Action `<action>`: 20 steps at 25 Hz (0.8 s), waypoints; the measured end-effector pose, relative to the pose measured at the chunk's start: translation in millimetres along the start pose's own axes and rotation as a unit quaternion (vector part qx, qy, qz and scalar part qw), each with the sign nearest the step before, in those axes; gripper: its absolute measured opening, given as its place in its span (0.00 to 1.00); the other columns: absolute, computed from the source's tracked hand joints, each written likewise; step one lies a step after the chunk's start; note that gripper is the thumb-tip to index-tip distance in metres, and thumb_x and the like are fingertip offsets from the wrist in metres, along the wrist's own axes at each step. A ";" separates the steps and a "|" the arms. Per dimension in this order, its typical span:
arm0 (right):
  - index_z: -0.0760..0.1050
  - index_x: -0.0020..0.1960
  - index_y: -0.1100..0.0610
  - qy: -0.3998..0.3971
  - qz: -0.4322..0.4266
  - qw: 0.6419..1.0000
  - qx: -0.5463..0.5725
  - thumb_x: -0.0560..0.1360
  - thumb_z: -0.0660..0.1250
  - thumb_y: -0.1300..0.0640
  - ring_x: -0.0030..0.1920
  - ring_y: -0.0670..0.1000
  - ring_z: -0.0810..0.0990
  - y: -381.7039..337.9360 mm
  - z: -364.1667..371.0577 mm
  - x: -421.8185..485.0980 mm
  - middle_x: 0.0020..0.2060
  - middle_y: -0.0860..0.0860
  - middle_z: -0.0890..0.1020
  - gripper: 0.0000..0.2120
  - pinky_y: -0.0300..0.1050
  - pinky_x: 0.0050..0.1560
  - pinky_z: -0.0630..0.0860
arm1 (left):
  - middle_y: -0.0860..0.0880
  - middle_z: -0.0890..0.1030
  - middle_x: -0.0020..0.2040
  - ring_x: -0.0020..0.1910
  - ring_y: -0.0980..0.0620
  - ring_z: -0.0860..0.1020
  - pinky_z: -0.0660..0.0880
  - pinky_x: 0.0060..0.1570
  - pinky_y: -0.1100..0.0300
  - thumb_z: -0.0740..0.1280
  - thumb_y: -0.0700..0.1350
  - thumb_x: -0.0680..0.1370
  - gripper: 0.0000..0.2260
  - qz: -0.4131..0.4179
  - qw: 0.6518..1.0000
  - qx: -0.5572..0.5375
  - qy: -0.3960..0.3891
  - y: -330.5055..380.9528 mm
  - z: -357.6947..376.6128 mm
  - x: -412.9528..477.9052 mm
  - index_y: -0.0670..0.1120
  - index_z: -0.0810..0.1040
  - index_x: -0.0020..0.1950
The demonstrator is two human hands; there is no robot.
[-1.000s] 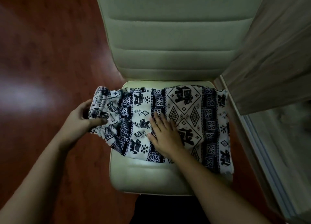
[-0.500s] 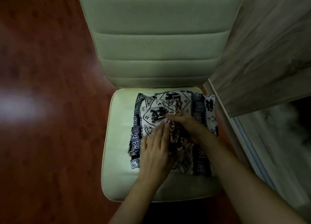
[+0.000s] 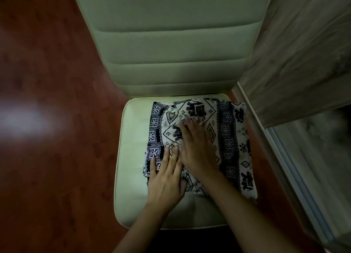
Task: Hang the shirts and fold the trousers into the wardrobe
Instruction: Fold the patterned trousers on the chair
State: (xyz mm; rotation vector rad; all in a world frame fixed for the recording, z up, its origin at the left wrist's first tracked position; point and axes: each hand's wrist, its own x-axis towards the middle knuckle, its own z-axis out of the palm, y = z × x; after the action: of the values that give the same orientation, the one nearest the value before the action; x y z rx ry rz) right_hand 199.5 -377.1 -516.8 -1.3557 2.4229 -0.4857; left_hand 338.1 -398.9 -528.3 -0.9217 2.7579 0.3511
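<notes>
My left hand [image 3: 167, 178] lies flat, fingers straight, pressing the near-left corner of the folded trousers [image 3: 228, 138]. My right hand [image 3: 197, 148] lies flat too, fingers spread across the middle of them. Trousers are a black-and-white elephant print square on the pale chair seat [image 3: 133, 157], right of centre. Wooden wardrobe door [image 3: 303, 53] just right, red-brown floor [image 3: 47, 157] left
</notes>
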 end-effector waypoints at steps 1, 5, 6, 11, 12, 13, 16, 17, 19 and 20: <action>0.45 0.76 0.54 -0.047 -0.018 0.999 -0.013 0.77 0.41 0.46 0.75 0.50 0.42 2.8 5.9 -1.1 0.76 0.50 0.46 0.28 0.56 0.75 0.48 | 0.48 0.58 0.76 0.76 0.48 0.49 0.50 0.71 0.43 0.59 0.55 0.73 0.31 0.005 1.000 -0.004 -0.008 -5.1 1.1 -3.7 0.46 0.60 0.75; 0.39 0.75 0.53 -0.101 -0.023 0.993 -0.059 0.76 0.35 0.42 0.74 0.46 0.33 26.2 27.8 2.1 0.74 0.47 0.37 0.31 0.53 0.75 0.39 | 0.49 0.48 0.78 0.76 0.50 0.51 0.47 0.72 0.50 0.49 0.59 0.79 0.30 0.059 0.998 -0.001 -0.026 -27.8 25.7 -37.8 0.46 0.50 0.77; 0.39 0.75 0.53 -0.103 -0.026 0.993 -0.057 0.76 0.36 0.43 0.74 0.46 0.33 26.7 31.3 2.0 0.75 0.48 0.37 0.30 0.52 0.74 0.38 | 0.49 0.48 0.78 0.76 0.50 0.52 0.47 0.72 0.51 0.47 0.58 0.80 0.28 0.068 0.998 -0.010 -0.007 -29.2 28.5 -46.0 0.46 0.51 0.77; 0.36 0.75 0.53 -0.103 -0.057 0.993 0.013 0.77 0.38 0.43 0.73 0.44 0.32 31.1 23.4 1.9 0.75 0.48 0.35 0.30 0.50 0.74 0.35 | 0.48 0.55 0.75 0.76 0.55 0.44 0.44 0.73 0.52 0.41 0.54 0.82 0.23 -0.051 0.979 -0.155 0.118 -17.7 -8.0 -19.3 0.53 0.48 0.77; 0.37 0.75 0.51 -0.091 -0.055 0.994 0.028 0.78 0.39 0.43 0.74 0.44 0.33 33.4 19.1 1.0 0.75 0.47 0.36 0.29 0.48 0.73 0.32 | 0.50 0.50 0.76 0.76 0.55 0.40 0.41 0.73 0.53 0.40 0.56 0.81 0.22 -0.094 0.974 -0.172 0.114 -17.9 -15.2 -2.1 0.56 0.43 0.76; 0.38 0.76 0.50 -0.075 -0.046 0.996 0.032 0.78 0.39 0.43 0.75 0.45 0.34 36.0 15.3 -0.1 0.75 0.46 0.37 0.29 0.47 0.72 0.30 | 0.52 0.42 0.76 0.75 0.55 0.36 0.38 0.73 0.53 0.39 0.58 0.80 0.22 -0.125 0.972 -0.176 0.089 -19.1 -18.1 14.1 0.59 0.39 0.75; 0.35 0.75 0.46 -0.075 -0.030 0.997 -0.009 0.77 0.35 0.38 0.75 0.46 0.34 43.2 12.5 -3.4 0.75 0.45 0.35 0.29 0.52 0.71 0.29 | 0.56 0.31 0.74 0.73 0.52 0.30 0.42 0.74 0.45 0.35 0.61 0.77 0.24 -0.116 0.987 -0.109 -0.004 -24.4 -8.1 44.8 0.62 0.36 0.73; 0.33 0.74 0.46 -0.088 -0.032 0.995 -0.021 0.76 0.33 0.37 0.74 0.46 0.32 45.4 14.4 -4.4 0.74 0.44 0.33 0.29 0.53 0.71 0.30 | 0.55 0.32 0.74 0.73 0.51 0.31 0.47 0.73 0.43 0.35 0.62 0.77 0.25 -0.110 0.988 -0.109 -0.020 -24.3 -5.7 49.4 0.62 0.37 0.74; 0.28 0.73 0.48 -0.101 -0.038 0.993 -0.040 0.75 0.31 0.37 0.74 0.47 0.32 47.0 19.4 -4.3 0.73 0.46 0.30 0.30 0.53 0.71 0.32 | 0.51 0.42 0.78 0.77 0.48 0.44 0.57 0.70 0.44 0.46 0.63 0.78 0.28 -0.152 0.974 -0.165 0.014 -25.2 -7.5 49.3 0.58 0.43 0.76; 0.28 0.73 0.50 -0.094 -0.036 0.994 -0.042 0.76 0.31 0.38 0.75 0.48 0.33 47.3 21.9 -5.2 0.74 0.48 0.32 0.31 0.53 0.72 0.35 | 0.47 0.50 0.78 0.76 0.45 0.53 0.62 0.68 0.46 0.54 0.62 0.78 0.31 -0.216 0.949 -0.222 0.049 -27.7 -13.5 46.6 0.55 0.48 0.77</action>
State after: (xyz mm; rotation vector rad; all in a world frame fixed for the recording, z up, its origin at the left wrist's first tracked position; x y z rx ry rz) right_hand 176.1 -352.4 -556.6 -1.4568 2.2714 -0.2619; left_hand 316.9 -450.4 -532.6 -1.6509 2.4959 0.8812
